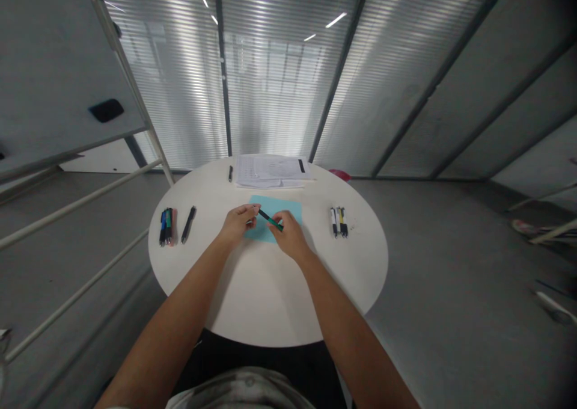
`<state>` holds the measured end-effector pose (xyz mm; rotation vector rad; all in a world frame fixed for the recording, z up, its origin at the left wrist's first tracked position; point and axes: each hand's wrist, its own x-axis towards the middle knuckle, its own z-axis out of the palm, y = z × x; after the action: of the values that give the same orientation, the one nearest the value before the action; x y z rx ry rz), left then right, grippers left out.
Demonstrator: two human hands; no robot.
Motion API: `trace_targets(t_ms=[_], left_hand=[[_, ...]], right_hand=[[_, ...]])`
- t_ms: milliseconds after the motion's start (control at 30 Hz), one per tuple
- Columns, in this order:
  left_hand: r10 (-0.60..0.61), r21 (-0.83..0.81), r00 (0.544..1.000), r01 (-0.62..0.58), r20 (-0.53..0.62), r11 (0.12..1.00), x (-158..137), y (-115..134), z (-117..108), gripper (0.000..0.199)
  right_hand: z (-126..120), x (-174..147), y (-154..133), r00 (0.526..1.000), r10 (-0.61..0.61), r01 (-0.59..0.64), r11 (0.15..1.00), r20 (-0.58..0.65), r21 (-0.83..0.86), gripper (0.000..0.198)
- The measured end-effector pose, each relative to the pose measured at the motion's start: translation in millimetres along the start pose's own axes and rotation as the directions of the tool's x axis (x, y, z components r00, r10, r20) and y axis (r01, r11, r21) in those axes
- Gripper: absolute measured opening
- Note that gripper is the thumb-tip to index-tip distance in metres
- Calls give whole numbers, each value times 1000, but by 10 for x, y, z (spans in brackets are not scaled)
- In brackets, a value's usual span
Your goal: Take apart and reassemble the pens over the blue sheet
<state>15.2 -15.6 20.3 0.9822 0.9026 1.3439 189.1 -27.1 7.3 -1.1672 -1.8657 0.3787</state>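
Observation:
A green and black pen [271, 219] slants between my two hands, above a light blue sheet [288, 208] on the table. My right hand [288, 233] is closed round the green end of the pen. At its black end, the fingertips of my left hand [240, 222] are pinched together on the tip. Whether a small part is also between those left fingers is too fine to make out.
The round white table [261, 313] bears several pens [168, 226] in a group at the left, a lone black pen [188, 224] beside them, and several pens [339, 222] at the right. Stacked papers [270, 171] and a small dark pen [230, 174] lie at the far edge. A whiteboard stand [128, 75] rises on the left.

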Motion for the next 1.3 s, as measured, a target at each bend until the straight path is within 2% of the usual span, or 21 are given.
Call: trace_targets(t_ms=[67, 133, 200, 267, 400, 500, 567, 633, 767, 833, 1000, 1200, 1300], left_hand=[[7, -10, 1000, -7, 1, 1000, -6, 12, 4, 37], [11, -12, 1000, -11, 8, 1000, -10, 23, 10, 37], [2, -13, 1000, -1, 7, 1000, -13, 31, 20, 39], [-11, -19, 1000, 11, -7, 1000, -14, 38, 28, 41], [-16, -56, 999, 14, -34, 998, -13, 49, 26, 42], [-23, -82, 999, 21, -31, 996, -13, 51, 12, 43], [-28, -92, 999, 25, -25, 995, -12, 49, 6, 44], [-27, -95, 999, 25, -23, 995, -8, 44, 6, 45], [-24, -111, 999, 21, -28, 994, 3, 36, 6, 45], [-27, -118, 999, 23, -28, 993, 4, 38, 3, 44], [-47, -133, 998, 42, -32, 990, -8, 54, 5, 41], [-54, -169, 997, 43, -62, 985, -16, 84, 19, 43], [-44, -189, 998, 33, -55, 981, -19, 94, 7, 42]], right_hand=[[-22, 6, 1, 999, -12, 12, 1000, 30, 4, 16], [-52, 3, -13, 996, -5, 5, 1000, 94, 1, 22], [-70, -4, -36, 988, 26, -26, 1000, 152, 1, 27], [-60, -10, -54, 986, 82, -87, 996, 147, 27, 24], [3, 7, -51, 973, 223, -230, 958, 58, 174, 28], [23, 30, -26, 950, 273, -308, 897, 151, 316, 23], [21, 40, -7, 938, 281, -337, 873, 202, 353, 31], [22, 44, 12, 938, 282, -339, 868, 203, 362, 36], [40, 41, 35, 957, 272, -291, 893, 104, 344, 31], [42, 39, 30, 958, 270, -288, 898, 101, 332, 29], [8, 47, -21, 930, 286, -361, 831, 231, 424, 37], [-9, 77, -43, 918, 367, -390, 773, 150, 501, 30], [-29, 81, -43, 896, 392, -438, 696, 210, 569, 30]])
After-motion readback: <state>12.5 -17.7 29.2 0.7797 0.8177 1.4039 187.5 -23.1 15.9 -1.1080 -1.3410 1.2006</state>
